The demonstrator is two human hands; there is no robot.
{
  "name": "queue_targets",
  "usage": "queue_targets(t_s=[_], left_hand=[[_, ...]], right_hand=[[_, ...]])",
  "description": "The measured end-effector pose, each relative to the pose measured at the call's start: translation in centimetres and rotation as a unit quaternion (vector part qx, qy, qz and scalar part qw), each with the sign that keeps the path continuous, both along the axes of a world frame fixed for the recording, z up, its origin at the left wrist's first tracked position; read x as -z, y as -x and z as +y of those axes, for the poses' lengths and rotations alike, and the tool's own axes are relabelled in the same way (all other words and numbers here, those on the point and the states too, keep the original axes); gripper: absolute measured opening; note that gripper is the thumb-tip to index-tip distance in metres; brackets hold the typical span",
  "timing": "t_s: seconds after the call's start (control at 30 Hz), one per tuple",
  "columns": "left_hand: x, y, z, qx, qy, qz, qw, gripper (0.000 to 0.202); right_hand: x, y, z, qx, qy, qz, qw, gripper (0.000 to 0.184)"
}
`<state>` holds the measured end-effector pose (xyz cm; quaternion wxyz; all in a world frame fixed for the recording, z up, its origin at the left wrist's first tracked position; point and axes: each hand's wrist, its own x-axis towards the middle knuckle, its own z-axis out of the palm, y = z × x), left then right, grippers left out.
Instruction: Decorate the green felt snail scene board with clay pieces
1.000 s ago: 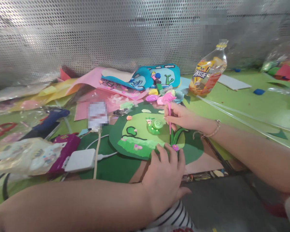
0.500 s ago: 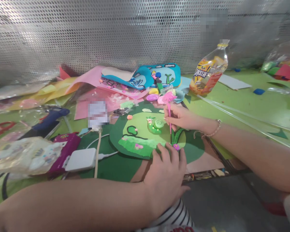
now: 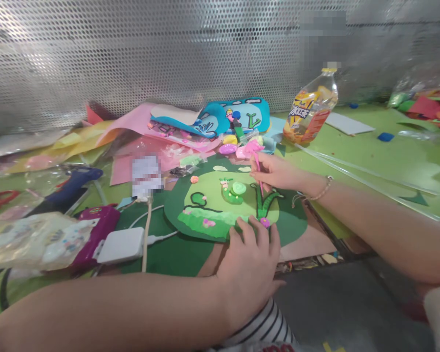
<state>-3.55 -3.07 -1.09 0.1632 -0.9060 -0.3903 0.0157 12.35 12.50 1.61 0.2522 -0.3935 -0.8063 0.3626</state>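
A green paper picture (image 3: 212, 205) lies in front of me, carrying raised clay shapes: a snail (image 3: 231, 190), a bush outline, a grass strip and a dark-edged plant (image 3: 267, 204) with a purple flower (image 3: 264, 222) at its foot. My left hand (image 3: 251, 259) rests on the picture's front edge, fingers spread and bent a little. My right hand (image 3: 273, 172) pinches a slim pink modelling tool (image 3: 260, 178), its tip pointing down at the plant's leaves. Whether the tip touches them I cannot tell.
Clay lumps (image 3: 228, 148) and a blue picture (image 3: 256, 112) lie behind. A tilted drink bottle (image 3: 310, 110) stands at the back right, near clear sticks (image 3: 370, 181). Leftward are a white adapter (image 3: 121, 244), a purple box (image 3: 102, 220), a blue glue gun (image 3: 77, 183) and red-handled scissors (image 3: 0, 201).
The tool's tip has moved up from the plant's base to its leaves, which now show more fully. My left hand stays on the picture's edge. The whole view has shifted slightly.
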Motion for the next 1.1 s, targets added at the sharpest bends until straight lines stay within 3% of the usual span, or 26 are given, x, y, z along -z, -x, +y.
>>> queue_targets(t_s=[0.27,1.1], left_hand=[[0.0,0.0,0.1,-0.004,-0.003,0.006,1.0,0.085],[0.0,0.0,0.1,0.003,-0.015,-0.005,1.0,0.085]], right_hand=[[0.1,0.0,0.1,0.024,-0.013,-0.008,1.0,0.023],[-0.3,0.4,-0.9,-0.019,-0.025,-0.065,0.997,0.016]])
